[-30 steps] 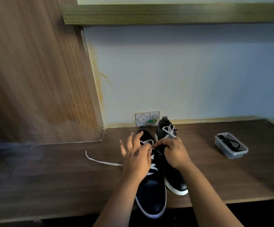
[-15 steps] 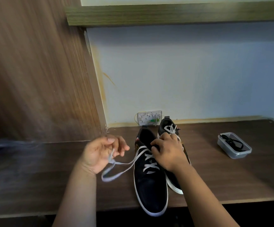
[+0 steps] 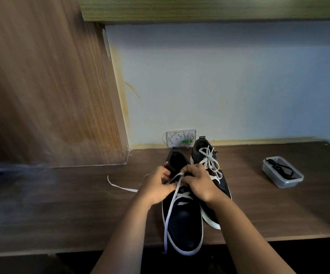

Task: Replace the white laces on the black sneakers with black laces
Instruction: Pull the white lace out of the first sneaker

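Note:
Two black sneakers with white soles stand side by side on the dark wooden shelf point(image 3: 61, 210). The left sneaker point(image 3: 184, 224) is partly unlaced; its white lace point(image 3: 170, 212) trails down over the toe, and another end lies on the shelf to the left. My left hand point(image 3: 156, 186) and my right hand point(image 3: 199, 184) meet over its eyelets, both pinching that lace. The right sneaker point(image 3: 207, 155) is still tied with a white bow. Black laces point(image 3: 280, 169) lie in a clear plastic container point(image 3: 284, 181) at the right.
A wooden side panel point(image 3: 47, 86) rises at the left and a pale wall behind. A white outlet plate point(image 3: 182, 138) sits low on the wall behind the shoes. The shelf's front edge runs just below the left sneaker's toe.
My left hand came back from the left, where it had pulled the lace out, to the left sneaker's eyelets. A long free lace end now hangs over the toe.

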Motion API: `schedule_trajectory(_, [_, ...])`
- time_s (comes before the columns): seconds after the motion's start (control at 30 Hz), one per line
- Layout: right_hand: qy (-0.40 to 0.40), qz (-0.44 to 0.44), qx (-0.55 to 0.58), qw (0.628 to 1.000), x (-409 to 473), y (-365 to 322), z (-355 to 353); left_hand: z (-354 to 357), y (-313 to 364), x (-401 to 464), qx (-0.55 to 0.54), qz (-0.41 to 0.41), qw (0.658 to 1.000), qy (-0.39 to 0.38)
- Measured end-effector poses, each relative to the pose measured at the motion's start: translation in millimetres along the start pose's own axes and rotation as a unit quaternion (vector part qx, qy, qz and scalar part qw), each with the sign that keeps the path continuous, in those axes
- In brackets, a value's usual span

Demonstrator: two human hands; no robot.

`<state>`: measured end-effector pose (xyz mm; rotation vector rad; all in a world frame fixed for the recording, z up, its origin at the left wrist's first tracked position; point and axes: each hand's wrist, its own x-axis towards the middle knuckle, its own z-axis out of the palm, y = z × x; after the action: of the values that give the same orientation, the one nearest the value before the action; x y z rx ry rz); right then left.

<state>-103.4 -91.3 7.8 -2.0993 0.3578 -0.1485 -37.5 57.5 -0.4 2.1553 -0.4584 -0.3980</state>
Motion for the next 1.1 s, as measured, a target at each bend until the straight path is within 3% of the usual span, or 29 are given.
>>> schedule_trajectory(0.1, [0.014,0.025,0.191,0.981,-2.2,-5.9,-4.0,3.0,5.9,-3.5,0.123,0.006,0.992,0.006])
schedule_trajectory(0.2, [0.003,0.063,0.385,0.921,-9.2,-9.6,-17.9,-2.6,12.9,-9.6,0.049,0.019,0.998,-0.027])
schedule_trajectory(0.3, [0.047,-0.003,0.505,0.862,-13.7,-9.4,-48.0,-19.6,28.5,-24.6,-0.095,0.048,0.975,-0.197])
schedule_trajectory(0.4, [0.135,-0.063,0.640,0.754,-15.8,-2.0,-75.4,-32.2,31.4,-33.1,-0.054,-0.009,0.940,-0.337])
schedule_trajectory(0.43, [0.164,-0.068,0.667,0.724,-16.4,4.9,-84.3,-33.9,29.5,-32.7,-0.007,-0.047,0.938,-0.344])
schedule_trajectory(0.5, [0.194,-0.063,0.674,0.710,-18.8,19.6,-100.4,-31.2,23.2,-29.4,0.057,-0.107,0.944,-0.307])
schedule_trajectory(0.57, [0.184,-0.049,0.676,0.712,-20.1,27.9,-109.0,-21.7,13.9,-19.7,0.048,-0.113,0.975,-0.187])
schedule_trajectory(0.63, [0.175,-0.029,0.652,0.737,-19.3,24.7,-105.0,-10.3,9.3,-9.3,-0.015,-0.085,0.996,-0.029])
schedule_trajectory(0.67, [0.178,-0.013,0.600,0.780,-17.7,19.6,-98.2,-4.5,9.0,-5.3,-0.046,-0.074,0.996,0.025])
schedule_trajectory(0.73, [0.159,0.002,0.388,0.908,-14.1,10.0,-78.5,9.0,9.7,-2.0,-0.063,-0.072,0.995,0.042])
schedule_trajectory(0.8, [0.140,-0.037,0.144,0.979,-9.5,10.8,-57.1,19.4,11.1,-2.5,-0.070,-0.078,0.994,0.026])
schedule_trajectory(0.87, [0.177,-0.104,-0.053,0.977,-6.1,16.7,-38.3,22.3,13.4,-4.4,-0.112,-0.079,0.990,0.023])
schedule_trajectory(0.93, [0.207,-0.181,-0.103,0.956,-5.9,15.0,-19.5,18.4,16.0,-5.9,-0.174,-0.082,0.981,0.023])
schedule_trajectory(1.0, [0.184,-0.243,-0.160,0.939,-6.1,6.4,-4.0,11.2,17.2,-7.1,-0.220,-0.070,0.973,0.020])
schedule_trajectory(1.1, [0.148,-0.244,-0.249,0.926,-4.6,1.2,3.5,6.7,16.2,-10.2,-0.210,-0.015,0.978,0.009])
